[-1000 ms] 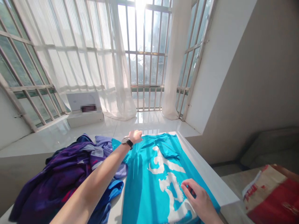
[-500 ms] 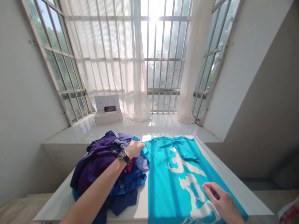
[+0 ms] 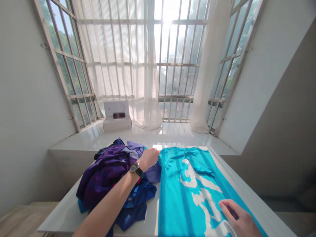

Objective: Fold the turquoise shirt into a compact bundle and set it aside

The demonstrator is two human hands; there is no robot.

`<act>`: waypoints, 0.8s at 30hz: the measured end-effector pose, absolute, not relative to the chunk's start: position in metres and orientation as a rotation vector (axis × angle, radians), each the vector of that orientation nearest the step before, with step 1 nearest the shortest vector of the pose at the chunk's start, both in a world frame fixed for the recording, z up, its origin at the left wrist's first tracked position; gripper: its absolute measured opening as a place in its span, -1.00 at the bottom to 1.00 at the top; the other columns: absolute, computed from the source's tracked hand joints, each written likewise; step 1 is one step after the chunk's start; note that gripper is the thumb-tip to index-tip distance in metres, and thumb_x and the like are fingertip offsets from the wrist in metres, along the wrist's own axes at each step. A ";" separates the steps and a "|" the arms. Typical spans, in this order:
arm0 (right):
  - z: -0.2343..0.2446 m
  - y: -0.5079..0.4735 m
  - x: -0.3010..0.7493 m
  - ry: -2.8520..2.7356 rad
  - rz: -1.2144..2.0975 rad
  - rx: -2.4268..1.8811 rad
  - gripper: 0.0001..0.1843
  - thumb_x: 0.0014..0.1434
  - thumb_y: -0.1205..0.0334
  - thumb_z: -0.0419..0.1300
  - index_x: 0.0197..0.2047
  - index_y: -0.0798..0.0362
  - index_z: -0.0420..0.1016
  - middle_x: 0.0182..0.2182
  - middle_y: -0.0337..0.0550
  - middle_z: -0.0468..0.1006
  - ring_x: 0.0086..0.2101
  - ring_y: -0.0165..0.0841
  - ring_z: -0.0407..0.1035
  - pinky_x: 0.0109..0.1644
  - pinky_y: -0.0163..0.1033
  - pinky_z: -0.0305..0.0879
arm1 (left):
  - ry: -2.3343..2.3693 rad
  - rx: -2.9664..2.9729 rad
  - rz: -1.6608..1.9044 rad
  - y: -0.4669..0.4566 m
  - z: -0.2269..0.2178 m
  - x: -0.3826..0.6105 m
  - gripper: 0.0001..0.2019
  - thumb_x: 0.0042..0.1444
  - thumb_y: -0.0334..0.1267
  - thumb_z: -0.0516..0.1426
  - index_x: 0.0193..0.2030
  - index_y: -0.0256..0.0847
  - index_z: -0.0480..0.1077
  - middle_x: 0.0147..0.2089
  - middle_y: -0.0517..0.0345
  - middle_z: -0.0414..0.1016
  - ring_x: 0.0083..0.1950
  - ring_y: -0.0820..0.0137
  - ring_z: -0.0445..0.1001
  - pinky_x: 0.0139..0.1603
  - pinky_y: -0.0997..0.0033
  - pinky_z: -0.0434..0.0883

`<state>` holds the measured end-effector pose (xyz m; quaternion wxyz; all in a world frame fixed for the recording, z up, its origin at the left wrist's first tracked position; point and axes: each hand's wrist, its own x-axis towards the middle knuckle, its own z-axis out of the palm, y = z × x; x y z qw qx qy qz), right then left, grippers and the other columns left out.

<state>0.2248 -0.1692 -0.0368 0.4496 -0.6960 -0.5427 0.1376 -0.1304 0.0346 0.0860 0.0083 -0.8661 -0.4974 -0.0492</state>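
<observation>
A turquoise T-shirt point(image 3: 176, 187) with large white brush-style lettering lies spread on a white table, its right part folded inward with a sleeve on top. My left hand point(image 3: 149, 158), wearing a black-strapped watch point(image 3: 134, 167), is closed on the shirt's left sleeve near the shoulder; the fingertips are partly hidden. Over the lower right of the shirt hovers my right hand point(image 3: 240, 217), loosely curled, with a gap between thumb and fingers and no cloth visible in it. Left of the shirt is a heap of crumpled clothes point(image 3: 106, 174) in purple, lilac and navy.
The white table point(image 3: 59, 217) stands against a tiled window ledge point(image 3: 84, 140). On the ledge sits an open white box point(image 3: 117, 124) with a blurred dark item. Sheer curtains point(image 3: 118, 65) hang before barred windows. White walls flank both sides.
My left hand has moved slightly right, drawing the sleeve in toward the shirt's body. My right hand stays over the lower right of the shirt. The view has shifted a little.
</observation>
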 end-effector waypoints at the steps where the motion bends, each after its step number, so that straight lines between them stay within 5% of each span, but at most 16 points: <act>1: -0.038 -0.169 0.226 -1.337 0.347 -1.725 -0.55 0.06 -0.32 0.23 -0.42 -0.10 0.58 -0.49 -0.22 0.60 -0.49 -0.29 0.39 -0.38 -0.27 0.36 | -1.513 -2.716 -0.178 0.035 0.086 -0.122 -0.79 0.43 -0.18 0.12 0.03 -0.25 0.48 0.01 0.02 0.55 -0.04 0.26 0.55 0.03 0.12 0.53; 6: -0.041 -0.167 0.227 -1.328 0.330 -1.726 -0.58 0.06 -0.30 0.23 -0.42 -0.12 0.58 -0.48 -0.22 0.61 -0.50 -0.28 0.39 -0.40 -0.27 0.36 | -1.157 -2.850 -0.268 0.026 0.076 -0.065 -0.68 0.37 -0.49 -0.04 0.01 -0.25 0.52 0.16 -0.13 0.51 0.19 0.12 0.45 0.15 0.12 0.45; 11: -0.040 -0.167 0.227 -1.329 0.318 -1.736 -0.55 0.05 -0.33 0.23 -0.44 -0.12 0.57 -0.51 -0.24 0.60 -0.52 -0.29 0.39 -0.41 -0.28 0.37 | -0.805 -3.032 -0.303 0.009 0.038 -0.022 -0.68 0.38 -0.33 0.05 0.08 0.12 0.54 0.51 0.22 0.21 0.43 0.15 0.24 0.27 0.18 0.42; 15: -0.036 -0.160 0.232 -1.321 0.385 -1.760 -0.58 0.06 -0.29 0.23 -0.45 -0.11 0.59 -0.53 -0.24 0.59 -0.51 -0.29 0.42 -0.40 -0.29 0.40 | -0.751 -3.139 -0.401 0.009 0.018 -0.019 -0.52 0.38 -0.39 0.01 0.34 0.16 0.37 0.59 0.19 0.02 0.47 0.14 0.22 0.30 0.13 0.41; 24: 0.020 -0.048 0.171 -1.713 0.394 -1.558 -0.60 0.26 -0.18 0.13 -0.32 -0.08 0.58 -0.39 -0.17 0.67 -0.45 -0.28 0.50 -0.35 -0.22 0.45 | -1.271 -3.106 -0.231 0.056 0.041 -0.049 -0.44 0.12 -0.50 0.16 0.26 -0.03 0.44 0.32 -0.11 0.41 0.27 -0.08 0.42 0.12 0.01 0.51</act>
